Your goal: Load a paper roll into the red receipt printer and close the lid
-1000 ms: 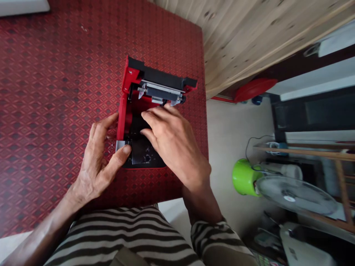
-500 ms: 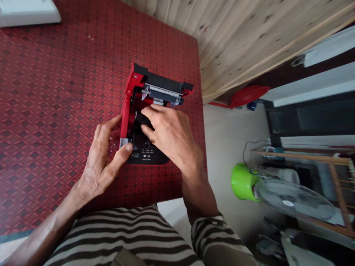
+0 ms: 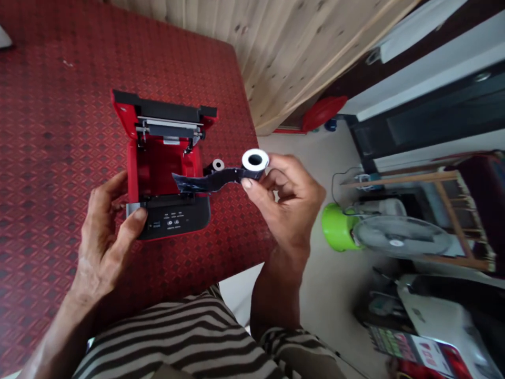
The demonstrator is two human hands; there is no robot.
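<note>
A small red and black printer [image 3: 169, 218] rests on the table with its lid [image 3: 168, 113] raised and its red inner compartment [image 3: 158, 163] in view. My left hand [image 3: 106, 226] grips the printer's front left corner, thumb on top and fingers along the side. Off to the right of the printer, my right hand [image 3: 290, 197] pinches a dark paper roll [image 3: 254, 163] with a white end and a hollow core. The roll's loose black strip [image 3: 205, 181] trails left over the compartment's front right. Behind the strip, a smaller roll [image 3: 218, 165] with a pale end stands on the table.
The red patterned table [image 3: 59, 158] ends at the right, beside a wooden plank wall [image 3: 205, 23]. Beyond that edge, a green bucket [image 3: 337, 229], a fan [image 3: 402, 237] and a wooden frame [image 3: 445, 179] stand on the floor.
My right hand has come out of the printer's compartment and moved right, now holding the paper roll with its strip hanging. The view has shifted right; my left hand stays on the printer.
</note>
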